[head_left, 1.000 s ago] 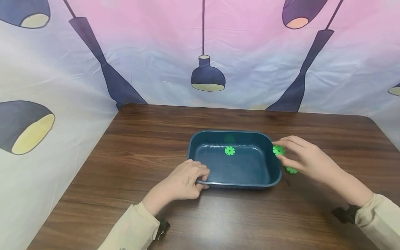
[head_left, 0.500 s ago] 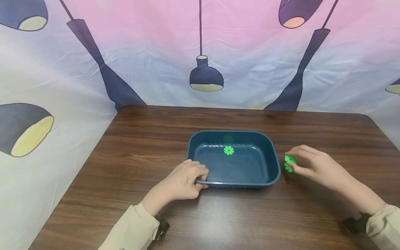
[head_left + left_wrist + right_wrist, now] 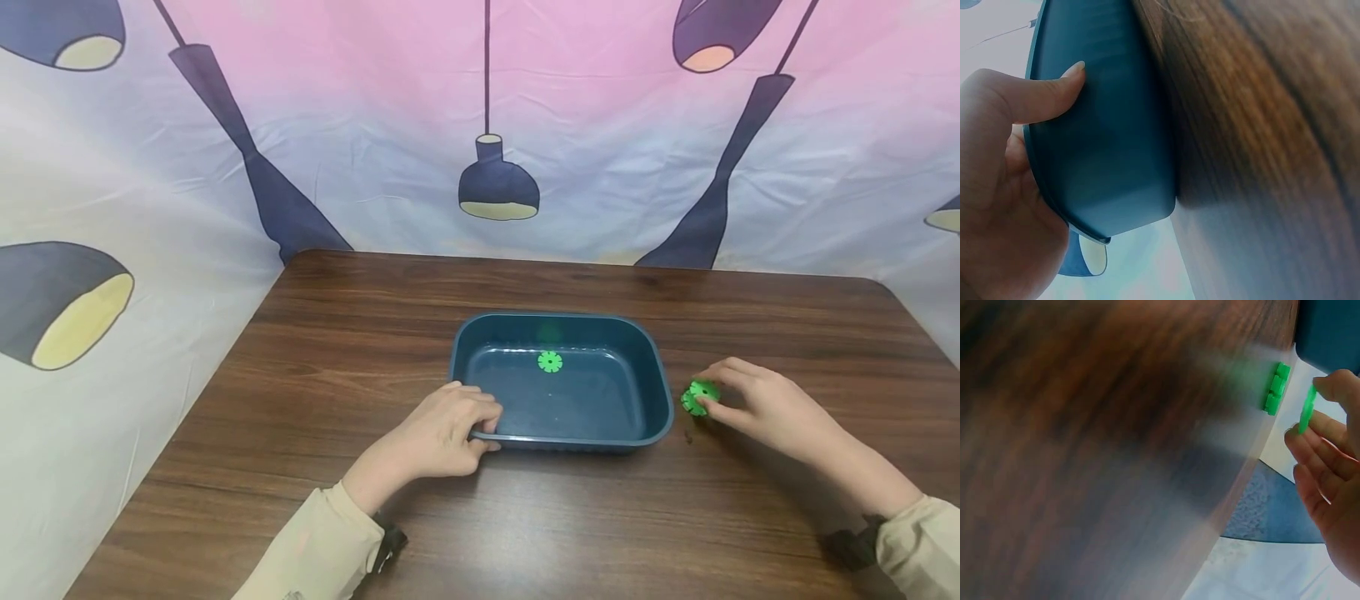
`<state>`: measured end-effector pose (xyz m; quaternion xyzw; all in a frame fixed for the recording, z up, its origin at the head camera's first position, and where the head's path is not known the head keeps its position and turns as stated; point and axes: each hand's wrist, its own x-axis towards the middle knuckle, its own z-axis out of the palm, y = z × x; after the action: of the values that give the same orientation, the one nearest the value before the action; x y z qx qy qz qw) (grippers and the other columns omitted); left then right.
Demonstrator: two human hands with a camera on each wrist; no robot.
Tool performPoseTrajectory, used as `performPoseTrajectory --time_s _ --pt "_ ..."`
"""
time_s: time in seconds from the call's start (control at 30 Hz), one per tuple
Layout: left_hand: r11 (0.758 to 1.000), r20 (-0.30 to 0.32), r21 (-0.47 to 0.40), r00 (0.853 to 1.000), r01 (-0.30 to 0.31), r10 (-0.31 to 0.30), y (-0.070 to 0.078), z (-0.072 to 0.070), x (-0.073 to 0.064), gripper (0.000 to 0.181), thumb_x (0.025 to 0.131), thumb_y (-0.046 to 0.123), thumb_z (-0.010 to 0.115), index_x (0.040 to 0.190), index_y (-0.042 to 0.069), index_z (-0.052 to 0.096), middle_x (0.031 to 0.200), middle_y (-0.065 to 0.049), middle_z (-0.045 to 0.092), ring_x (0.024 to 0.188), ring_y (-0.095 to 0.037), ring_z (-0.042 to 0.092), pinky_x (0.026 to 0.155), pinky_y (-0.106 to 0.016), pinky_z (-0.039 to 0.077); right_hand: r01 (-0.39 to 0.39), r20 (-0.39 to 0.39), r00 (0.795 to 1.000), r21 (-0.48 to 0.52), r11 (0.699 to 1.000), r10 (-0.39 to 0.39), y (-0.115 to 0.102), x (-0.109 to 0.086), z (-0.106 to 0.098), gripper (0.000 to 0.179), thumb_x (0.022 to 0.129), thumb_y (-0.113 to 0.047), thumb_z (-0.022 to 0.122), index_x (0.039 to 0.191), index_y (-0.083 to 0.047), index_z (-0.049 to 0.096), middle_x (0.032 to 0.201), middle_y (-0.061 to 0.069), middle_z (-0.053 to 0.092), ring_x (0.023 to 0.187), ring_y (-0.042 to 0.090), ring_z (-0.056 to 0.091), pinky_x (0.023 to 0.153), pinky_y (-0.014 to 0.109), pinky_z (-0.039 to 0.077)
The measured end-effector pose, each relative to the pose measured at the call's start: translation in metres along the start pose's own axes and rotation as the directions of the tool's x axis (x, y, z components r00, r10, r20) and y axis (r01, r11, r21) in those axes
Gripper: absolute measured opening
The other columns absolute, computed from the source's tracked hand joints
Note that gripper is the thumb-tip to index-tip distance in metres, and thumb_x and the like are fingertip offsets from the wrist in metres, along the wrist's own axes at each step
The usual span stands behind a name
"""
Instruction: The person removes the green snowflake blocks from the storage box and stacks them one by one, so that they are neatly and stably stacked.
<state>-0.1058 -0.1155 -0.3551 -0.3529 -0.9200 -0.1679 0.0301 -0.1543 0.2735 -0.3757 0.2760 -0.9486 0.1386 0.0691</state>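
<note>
A dark teal rectangular basin (image 3: 562,417) sits on the wooden table. My left hand (image 3: 442,429) grips its near-left rim; in the left wrist view the thumb (image 3: 1054,97) presses the outer wall. On the basin floor, towards the back, lies a green notched plastic disc (image 3: 551,362). Right of the basin, my right hand (image 3: 765,408) pinches another green disc (image 3: 1307,409) between thumb and fingers. Below that disc and apart from it, a further green notched piece (image 3: 1277,389) lies on the tabletop. From the head view the two overlap.
The brown wood-grain table (image 3: 360,333) extends around the basin on all sides. Behind it hangs a cloth backdrop (image 3: 405,167) printed with lamps. A small dark speck (image 3: 688,437) shows on the table near the basin's right corner.
My right hand has moved from beside the basin's right rim to the right and nearer, over the green piece on the table, still pinching its disc. My left hand and the basin have stayed put.
</note>
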Motion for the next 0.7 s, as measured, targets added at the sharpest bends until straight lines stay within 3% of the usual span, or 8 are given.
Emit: performPoseTrajectory --time_s 0.7 --pt "1.0 -0.01 0.011 1.0 0.001 -0.001 -0.0004 0.001 -0.0008 0.033 0.068 0.02 0.066 0.055 0.021 0.035 0.053 0.013 0.032 0.054 -0.003 0.031 0.055 -0.019 0.024 -0.012 0.089 0.996 -0.042 0.999 0.016 -0.0024 0.0031 0.0043 0.034 0.078 -0.041 0.059 0.102 -0.017 0.059 0.096 -0.002 0.058 0.088 0.019 0.058 0.069 0.041 0.045"
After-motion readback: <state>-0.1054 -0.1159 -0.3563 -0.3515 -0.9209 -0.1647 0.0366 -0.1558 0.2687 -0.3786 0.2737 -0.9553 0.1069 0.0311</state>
